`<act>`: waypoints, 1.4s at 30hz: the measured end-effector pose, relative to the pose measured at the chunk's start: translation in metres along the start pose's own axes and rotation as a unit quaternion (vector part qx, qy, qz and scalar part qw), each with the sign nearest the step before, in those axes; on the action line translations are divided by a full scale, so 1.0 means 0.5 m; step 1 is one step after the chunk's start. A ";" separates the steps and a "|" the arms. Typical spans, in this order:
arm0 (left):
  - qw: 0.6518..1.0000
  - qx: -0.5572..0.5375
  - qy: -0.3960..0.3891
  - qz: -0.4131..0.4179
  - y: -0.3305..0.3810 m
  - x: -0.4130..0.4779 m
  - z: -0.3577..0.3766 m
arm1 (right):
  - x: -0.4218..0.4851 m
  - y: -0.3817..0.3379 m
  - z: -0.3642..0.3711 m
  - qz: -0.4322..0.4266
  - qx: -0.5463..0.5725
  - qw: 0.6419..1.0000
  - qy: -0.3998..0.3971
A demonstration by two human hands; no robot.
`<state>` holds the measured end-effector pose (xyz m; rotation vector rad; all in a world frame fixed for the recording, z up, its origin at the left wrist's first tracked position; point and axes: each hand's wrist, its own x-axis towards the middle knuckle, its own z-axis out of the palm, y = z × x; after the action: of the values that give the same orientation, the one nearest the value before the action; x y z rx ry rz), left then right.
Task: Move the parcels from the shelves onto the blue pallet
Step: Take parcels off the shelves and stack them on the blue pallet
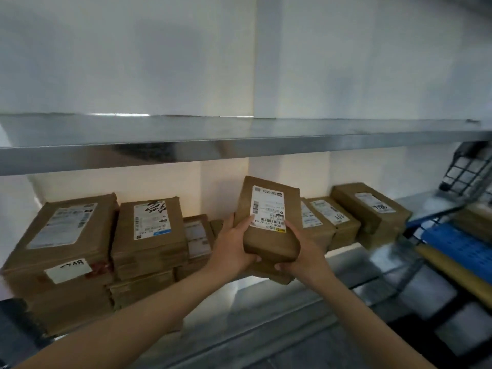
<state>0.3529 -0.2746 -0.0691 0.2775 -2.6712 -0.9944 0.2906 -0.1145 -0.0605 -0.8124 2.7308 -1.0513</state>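
Both hands grip one parcel [269, 222]. The left hand [234, 246] is curled round its left edge with the thumb on the label, and the right hand [303, 259] is curled round its lower right corner with the fingers beneath. The parcel is held tilted, in front of the lower shelf [354, 265] and clear of it. A further brown edge shows under the fingers; whether it is a second held parcel cannot be told. Far left of the grip stands a tall stack [61, 241], then a second stack [149, 235], and just beside the left hand a smaller stack [198, 241], all on the shelf. Just right of the grip lie two side-by-side parcels [324, 222], with a larger box [370, 206] beyond them. The pallet [458, 246] lies well to the right of the grip and lower. A brown shape at its far edge may be parcels already laid, but it is too blurred to confirm. Judgement: the task is under way with one parcel in transit, and most of the shelf's load is not yet moved.
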 end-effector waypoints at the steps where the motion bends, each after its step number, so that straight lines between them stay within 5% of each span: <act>1: 1.000 0.003 -0.009 0.015 0.015 0.001 0.011 | -0.016 0.011 -0.014 0.015 -0.005 1.000 0.009; 22: 0.948 -0.055 -0.209 0.235 0.501 0.120 0.448 | -0.269 0.407 -0.424 0.257 -0.059 0.945 0.196; 42: 0.914 -0.045 -0.303 0.266 0.715 0.374 0.849 | -0.182 0.821 -0.616 0.311 0.052 0.910 0.270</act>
<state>0.0103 0.1991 -0.1049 -0.8769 -2.9248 -1.1353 0.1004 0.3688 -0.1025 0.4355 2.9556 -1.3770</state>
